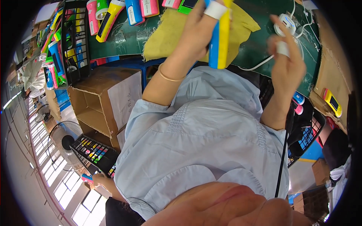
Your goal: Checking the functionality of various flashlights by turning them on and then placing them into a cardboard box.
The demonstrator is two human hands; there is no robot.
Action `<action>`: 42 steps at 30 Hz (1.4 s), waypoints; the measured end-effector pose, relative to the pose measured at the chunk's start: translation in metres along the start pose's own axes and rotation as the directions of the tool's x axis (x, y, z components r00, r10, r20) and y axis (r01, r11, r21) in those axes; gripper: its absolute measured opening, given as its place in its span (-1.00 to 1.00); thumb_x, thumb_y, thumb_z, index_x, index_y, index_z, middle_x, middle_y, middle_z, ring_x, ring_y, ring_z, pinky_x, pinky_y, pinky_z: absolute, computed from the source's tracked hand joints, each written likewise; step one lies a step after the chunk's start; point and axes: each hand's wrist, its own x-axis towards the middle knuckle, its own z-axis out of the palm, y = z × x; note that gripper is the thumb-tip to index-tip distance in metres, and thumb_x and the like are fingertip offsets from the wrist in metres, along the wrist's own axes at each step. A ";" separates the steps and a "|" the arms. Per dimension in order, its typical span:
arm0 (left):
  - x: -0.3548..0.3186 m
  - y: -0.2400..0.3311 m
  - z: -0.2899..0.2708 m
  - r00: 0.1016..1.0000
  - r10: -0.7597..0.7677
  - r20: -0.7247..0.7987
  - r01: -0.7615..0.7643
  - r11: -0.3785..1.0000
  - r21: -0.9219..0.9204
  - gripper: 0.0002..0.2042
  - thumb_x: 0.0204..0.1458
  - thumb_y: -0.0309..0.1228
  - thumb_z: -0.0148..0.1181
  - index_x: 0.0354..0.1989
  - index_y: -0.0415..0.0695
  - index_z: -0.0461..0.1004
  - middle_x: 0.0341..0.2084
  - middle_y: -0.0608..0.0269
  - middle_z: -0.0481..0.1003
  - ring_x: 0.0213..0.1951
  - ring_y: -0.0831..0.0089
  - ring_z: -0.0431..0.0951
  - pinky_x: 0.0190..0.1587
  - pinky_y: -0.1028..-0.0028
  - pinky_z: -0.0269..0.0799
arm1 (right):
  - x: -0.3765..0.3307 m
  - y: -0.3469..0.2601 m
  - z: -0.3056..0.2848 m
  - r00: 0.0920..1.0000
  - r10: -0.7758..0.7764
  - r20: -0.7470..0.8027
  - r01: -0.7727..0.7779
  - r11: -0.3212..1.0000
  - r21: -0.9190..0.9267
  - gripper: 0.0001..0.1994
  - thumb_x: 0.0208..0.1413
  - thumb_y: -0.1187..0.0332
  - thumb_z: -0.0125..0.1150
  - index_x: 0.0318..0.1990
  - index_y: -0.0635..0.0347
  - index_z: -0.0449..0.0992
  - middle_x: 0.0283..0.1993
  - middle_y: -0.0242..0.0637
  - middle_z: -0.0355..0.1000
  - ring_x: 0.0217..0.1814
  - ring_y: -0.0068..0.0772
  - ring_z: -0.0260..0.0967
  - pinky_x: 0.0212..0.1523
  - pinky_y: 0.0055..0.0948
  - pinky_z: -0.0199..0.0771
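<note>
My left hand (198,32), with white tape around a finger, is closed on a blue and yellow flashlight (219,49). The flashlight is held lengthwise over a yellow cloth (164,39) on the green tabletop; its far end runs out of view. My right hand (287,62) is raised to the right, apart from the flashlight. Its index finger is stretched out and another finger has white tape; nothing shows in its grasp. Beyond it, a round white charging hub (285,24) with white cables lies on the table.
Several coloured flashlights (110,20) lie at the table's far left, beside a black crate (75,41) of more. A cardboard box (94,100) stands left of me. One yellow flashlight (332,102) is at the right. Behind are a fan (68,143) and another person's hand (100,180).
</note>
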 end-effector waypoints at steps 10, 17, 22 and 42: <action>0.011 -0.006 0.017 0.963 0.220 -0.155 -0.209 0.974 0.081 -0.48 0.19 -0.01 -0.34 -0.17 -0.25 0.38 -0.43 0.27 0.45 -0.39 0.56 0.43 -0.32 0.57 0.36 | -0.001 0.055 0.033 0.849 -0.012 0.528 -0.308 0.802 0.513 -0.66 0.05 0.28 0.18 -0.10 0.35 0.43 -0.25 -0.43 0.40 -0.23 -0.66 0.25 -0.16 -0.63 0.25; 0.026 -0.003 0.010 0.904 0.391 -0.173 -0.377 0.920 0.112 -0.56 0.16 -0.12 -0.33 -0.42 -0.22 0.40 -0.56 0.21 0.45 -0.52 0.48 0.46 -0.45 0.55 0.38 | 0.004 0.052 0.052 0.909 -0.021 0.415 -0.163 0.901 0.403 -0.63 0.10 0.22 0.12 -0.09 0.38 0.40 -0.22 -0.41 0.39 -0.18 -0.65 0.24 -0.11 -0.63 0.21; 0.031 0.006 0.015 0.973 0.094 -0.212 -0.113 0.990 -0.079 -0.47 0.14 -0.01 -0.35 -0.39 -0.25 0.43 -0.59 0.16 0.47 -0.56 0.38 0.49 -0.50 0.50 0.42 | 0.010 0.055 0.047 0.786 0.108 0.608 -0.435 0.796 0.421 -0.54 0.11 0.05 0.04 -0.05 0.32 0.40 -0.15 -0.35 0.34 -0.09 -0.59 0.20 -0.02 -0.57 0.15; 0.015 0.013 -0.018 0.998 0.064 0.017 -0.037 0.756 -0.654 -0.41 0.11 0.08 -0.37 -0.13 -0.23 0.37 -0.41 0.10 0.44 -0.34 0.14 0.42 -0.17 0.22 0.35 | -0.013 0.023 0.056 0.887 -0.449 0.109 0.451 0.791 -0.413 -0.62 -0.30 0.34 0.34 -0.27 0.20 0.37 -0.40 -0.28 0.29 -0.46 -0.21 0.34 -0.53 -0.41 0.33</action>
